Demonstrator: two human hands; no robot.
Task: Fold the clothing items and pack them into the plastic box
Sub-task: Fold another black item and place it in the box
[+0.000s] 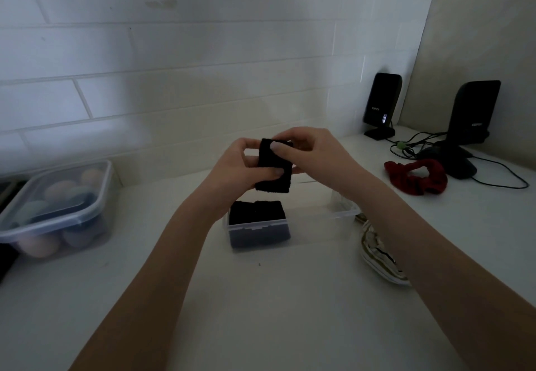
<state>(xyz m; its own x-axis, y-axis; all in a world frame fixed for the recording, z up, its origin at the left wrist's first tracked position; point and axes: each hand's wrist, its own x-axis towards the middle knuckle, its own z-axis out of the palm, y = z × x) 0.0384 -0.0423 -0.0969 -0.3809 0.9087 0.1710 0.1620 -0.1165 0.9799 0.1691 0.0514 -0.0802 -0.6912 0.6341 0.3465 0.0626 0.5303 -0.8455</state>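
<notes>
Black, soft knit fabric folded into a small rectangle (274, 169) sits pinched between our 2 hands, raised above the clear plastic box (333, 215) on the white tabletop (261, 312). We judge it light and limp, so it should spring open unless held across its folded layers; the best hold is on the flat faces near the edges, thumb on 1 side and fingers behind. Our left hand (240, 167) is closed on the lower left part, thumb pressing the front. Our right hand (307, 150) is closed on the upper right part, thumb flat against the front near the top edge. Another black folded piece (255, 214) already lies at the box's left end, with room free to the right. A striped cream cloth (377, 251) waits just beside the box.
</notes>
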